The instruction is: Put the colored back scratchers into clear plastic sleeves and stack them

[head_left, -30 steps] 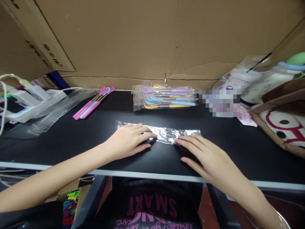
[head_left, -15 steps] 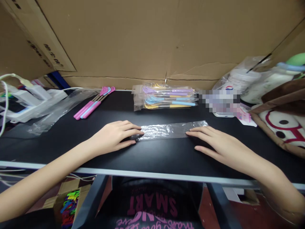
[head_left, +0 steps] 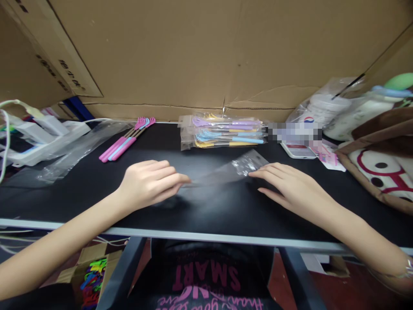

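A long clear plastic bag [head_left: 237,168] stretches between my hands above the black table. My left hand [head_left: 153,183] pinches its left end between thumb and fingers, and that end is blurred and lifted. At the bag's right part, my right hand [head_left: 279,183] rests its fingertips near the lower edge, thumb and fingers apart. Behind the bag lie several back scratchers in clear sleeves [head_left: 226,131], purple, blue and yellow. Beyond my left hand, unwrapped back scratchers [head_left: 121,148] with pink and blue handles lie side by side.
At the left, more clear bags [head_left: 69,153] lie beside a white power strip [head_left: 41,144] with plugs. A phone [head_left: 298,150], a bagged cup [head_left: 325,107] and a brown bag [head_left: 380,159] stand at the right. Cardboard [head_left: 206,51] walls the back; the table's pale edge [head_left: 206,237] runs in front.
My left hand has closed on the bag's left end and raised it. The bag now slants, its right end turned away from me. My right hand has shifted slightly left.
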Motion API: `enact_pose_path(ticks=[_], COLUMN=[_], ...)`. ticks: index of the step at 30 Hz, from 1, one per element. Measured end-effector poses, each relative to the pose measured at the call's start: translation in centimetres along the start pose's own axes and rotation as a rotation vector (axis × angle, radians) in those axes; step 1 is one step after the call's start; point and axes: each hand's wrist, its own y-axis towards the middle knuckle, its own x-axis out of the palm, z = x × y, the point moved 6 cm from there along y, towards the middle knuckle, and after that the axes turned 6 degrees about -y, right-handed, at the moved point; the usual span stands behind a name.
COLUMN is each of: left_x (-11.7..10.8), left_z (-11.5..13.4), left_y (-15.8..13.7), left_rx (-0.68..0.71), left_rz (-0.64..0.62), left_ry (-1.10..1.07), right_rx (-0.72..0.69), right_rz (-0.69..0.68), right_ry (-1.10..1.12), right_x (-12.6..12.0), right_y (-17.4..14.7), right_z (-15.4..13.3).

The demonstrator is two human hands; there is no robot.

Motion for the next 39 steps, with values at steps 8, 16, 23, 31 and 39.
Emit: enact_pose_path(ticks=[8,16,23,31,39], left_x=[-2.5,-0.9,-0.3,5.2,6.6], left_z=[2.2,8.6,8.1,2.2,-0.4], left_y=[1.8,2.6,2.5,2.6,1.0], left_rx=[-0.107,0.08,0.224,0.021,-0.109], left_rz=[0.149,0.081,-0.104,-0.336,-0.421], left_ry=[-0.161,-0.41,-0.599,-0.472,-0.375], right_rx=[0.022,-0.204,-0.254,-0.099,0.326], right_rz=[0.073,-0.161,-0.341,-0.606,-0.582], right_ry=[0.45,0.721,0.947,1.121,1.167], right_x=[-2.2,-2.2,-2.0,-0.2,4.7], right_y=[1.5,2.2,1.7,2.9,3.5], right_z=[-4.0,-9.0,-7.7,-3.6,2.8])
